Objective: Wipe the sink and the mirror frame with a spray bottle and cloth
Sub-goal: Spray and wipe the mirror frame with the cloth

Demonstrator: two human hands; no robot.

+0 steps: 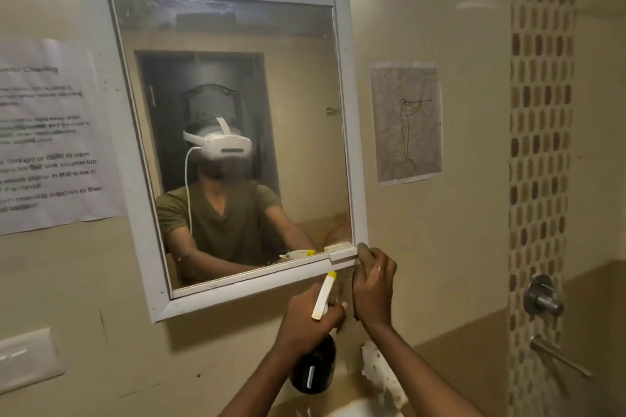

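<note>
- the right hand (372,284) is closing its grip around a bunched, dull-coloured cloth (364,252) and pressing it against the lower right corner of the white mirror frame (342,256); more of the cloth is trailing down below the wrist.
- the left hand (310,316) is wrapping its grip tight round the neck of a spray bottle (315,367), just left of the right hand and below the frame's bottom rail.
- the bottle's white trigger head with a yellow nozzle tip (332,275) is pointing up toward that corner, and its dark body is hanging below the fist.
- the mirror glass is showing the person's reflection, in an olive shirt.
- a printed notice (50,132) is hanging left of the frame, a line drawing (406,123) right of it.
- a metal tap valve (543,296) is sitting on the far right wall.
</note>
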